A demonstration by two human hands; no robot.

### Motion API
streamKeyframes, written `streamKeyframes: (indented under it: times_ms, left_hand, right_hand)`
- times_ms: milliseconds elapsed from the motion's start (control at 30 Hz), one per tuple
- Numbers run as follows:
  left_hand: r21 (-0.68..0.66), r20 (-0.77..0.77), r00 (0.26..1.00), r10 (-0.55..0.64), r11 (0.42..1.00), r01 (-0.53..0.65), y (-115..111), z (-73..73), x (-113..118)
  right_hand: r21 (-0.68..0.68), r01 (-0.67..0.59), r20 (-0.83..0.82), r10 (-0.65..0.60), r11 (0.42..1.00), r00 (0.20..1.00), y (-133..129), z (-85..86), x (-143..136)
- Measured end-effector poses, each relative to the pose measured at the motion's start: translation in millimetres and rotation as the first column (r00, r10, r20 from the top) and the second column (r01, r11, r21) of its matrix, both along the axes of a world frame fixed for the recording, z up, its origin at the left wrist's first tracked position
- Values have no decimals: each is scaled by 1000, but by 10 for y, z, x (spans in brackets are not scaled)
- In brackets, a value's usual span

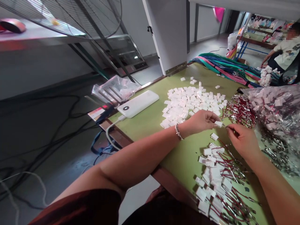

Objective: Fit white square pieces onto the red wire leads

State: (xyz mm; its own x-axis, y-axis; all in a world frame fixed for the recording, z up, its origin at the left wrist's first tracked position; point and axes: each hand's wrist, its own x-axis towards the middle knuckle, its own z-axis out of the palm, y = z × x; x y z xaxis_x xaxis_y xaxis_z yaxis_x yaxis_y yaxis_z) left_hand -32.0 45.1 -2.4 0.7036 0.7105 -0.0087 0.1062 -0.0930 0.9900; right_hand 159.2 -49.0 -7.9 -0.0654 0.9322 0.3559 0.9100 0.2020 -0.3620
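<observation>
Between the fingertips of my left hand (202, 121) is a small white connector (218, 124). My right hand (241, 137) is closed in a pinch at the connector's right end, on what looks like a thin wire tip, mostly hidden by the fingers. A pile of loose white connectors (185, 101) lies just beyond my left hand. Behind my right hand sits a heap of short red wires with metal ends (241, 109). Nearer my body, white connectors with red wires attached (214, 175) are spread over the green table (150, 131).
A white power bank (138, 104) with a cable lies at the table's left edge by a plastic bag (114, 87). Clear bags of parts (278, 109) are at right; bundled coloured wires (217, 65) lie behind. A fan (93, 18) stands upper left. A person (287, 50) sits far right.
</observation>
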Motion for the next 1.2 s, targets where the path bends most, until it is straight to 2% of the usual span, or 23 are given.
streamKeyframes:
  times_ms: [167, 267, 367, 467, 600, 667, 733, 800, 933, 1033, 1200]
  left_hand:
    - [-191, 57, 998, -24, 981, 35, -4, 2, 2]
    - [-269, 113, 993, -42, 960, 72, 11, -14, -8]
    - [-287, 122, 991, -62, 953, 95, 33, -32, -14]
    - [-208, 64, 994, -87, 973, 98, 32, -42, -5]
    - [92, -90, 989, -113, 988, 121, -26, -44, 27]
    - [173, -119, 988, -103, 977, 123, -53, -49, 40]
    - [117, -95, 991, -90, 988, 101, -61, -62, 47]
    - [-10, -51, 995, -88, 996, 87, -56, -83, 52]
    - [-185, 6, 994, -106, 977, 105, -41, -118, 64]
    - [-203, 21, 994, -110, 973, 112, -35, -129, 75]
    - [-181, -16, 989, -149, 973, 144, -37, -131, 93]
  right_hand:
    - [159, -42, 252, 1, 986, 968, -16, -38, -20]
    - [192, -80, 302, 19, 978, 953, -23, -55, -34]
    - [176, -97, 309, 39, 980, 950, -26, -57, -31]
    - [120, -95, 359, 46, 988, 932, -24, -47, -27]
    - [-4, -39, 422, 37, 999, 906, -10, -26, -45]
    - [-48, -22, 387, 39, 999, 921, 0, -17, -48]
    - [-57, -23, 300, 39, 998, 953, 7, -6, -38]
    - [-64, -26, 217, 39, 998, 975, 13, 5, -19]
    - [-154, -34, 233, 70, 987, 970, 29, 4, 5]
    - [-175, -45, 279, 94, 983, 956, 49, -20, 8]
    - [-217, -79, 260, 136, 973, 956, 50, -67, 28]
